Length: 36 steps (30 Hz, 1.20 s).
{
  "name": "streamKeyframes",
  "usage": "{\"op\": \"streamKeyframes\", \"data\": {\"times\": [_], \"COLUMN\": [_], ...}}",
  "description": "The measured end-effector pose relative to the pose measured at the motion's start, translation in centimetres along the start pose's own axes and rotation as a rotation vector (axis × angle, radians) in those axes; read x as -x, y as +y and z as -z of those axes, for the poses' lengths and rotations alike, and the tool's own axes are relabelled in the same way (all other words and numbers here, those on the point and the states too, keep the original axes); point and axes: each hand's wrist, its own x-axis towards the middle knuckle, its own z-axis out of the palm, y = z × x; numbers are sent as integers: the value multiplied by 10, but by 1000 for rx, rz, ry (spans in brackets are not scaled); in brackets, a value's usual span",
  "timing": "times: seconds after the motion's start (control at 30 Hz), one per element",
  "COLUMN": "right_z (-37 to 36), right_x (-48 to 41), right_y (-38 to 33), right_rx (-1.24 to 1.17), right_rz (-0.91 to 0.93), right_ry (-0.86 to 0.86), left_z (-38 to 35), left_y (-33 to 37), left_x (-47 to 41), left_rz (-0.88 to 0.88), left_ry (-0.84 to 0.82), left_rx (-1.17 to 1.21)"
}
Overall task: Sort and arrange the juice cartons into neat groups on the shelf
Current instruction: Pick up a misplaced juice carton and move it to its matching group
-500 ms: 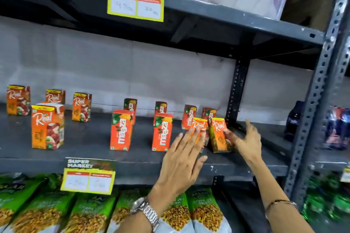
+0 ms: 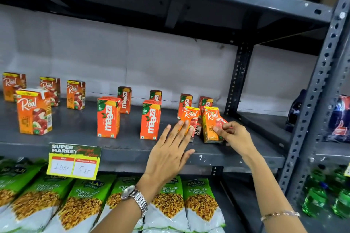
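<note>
Orange juice cartons stand spread over the grey shelf (image 2: 75, 143). Several Real cartons (image 2: 34, 112) are at the left. Maaza cartons (image 2: 108, 117) fill the middle in a front and a back row, with two more (image 2: 186, 104) further right at the back. In front of those lean two Real cartons. My right hand (image 2: 234, 134) grips the right Real apple carton (image 2: 211, 125), thumb on its front. My left hand (image 2: 170, 149) is flat with fingers apart, its fingertips touching the other Real carton (image 2: 190, 117).
A yellow price tag (image 2: 73, 161) hangs on the shelf's front edge. Green snack bags (image 2: 198, 200) lie on the shelf below. A dark upright post (image 2: 238, 79) stands just right of the cartons. Dark packets (image 2: 339, 119) and green bottles (image 2: 318, 198) fill the neighbouring rack.
My right hand, spread open beside the right Real carton before, has closed around it. My left hand stays against the other Real carton.
</note>
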Motion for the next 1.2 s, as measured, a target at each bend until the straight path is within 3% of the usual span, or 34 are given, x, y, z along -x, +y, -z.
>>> {"op": "streamKeyframes", "data": {"times": [0.23,0.4,0.6,0.8,0.93,1.07,1.2], "right_z": [1,-3,-39,-147,-251,-359,-415], "right_x": [9,31,62,108,130,144,137], "right_y": [5,-9,-91,-202,-262,-303,-292], "right_rx": [-380,-402,-529,-697,-775,-659,-419], "right_rz": [-73,63,315,443,454,372,315], "right_ry": [-21,90,212,-8,-170,-272,-273], "left_z": [5,23,60,89,100,104,83], "left_y": [-1,-20,-88,-223,-312,-377,-355], "left_x": [1,9,39,116,177,215,226], "left_rz": [-23,-13,100,340,519,706,756], "left_ry": [-5,154,406,480,431,356,283], "left_rx": [41,148,213,89,4,-31,55]}}
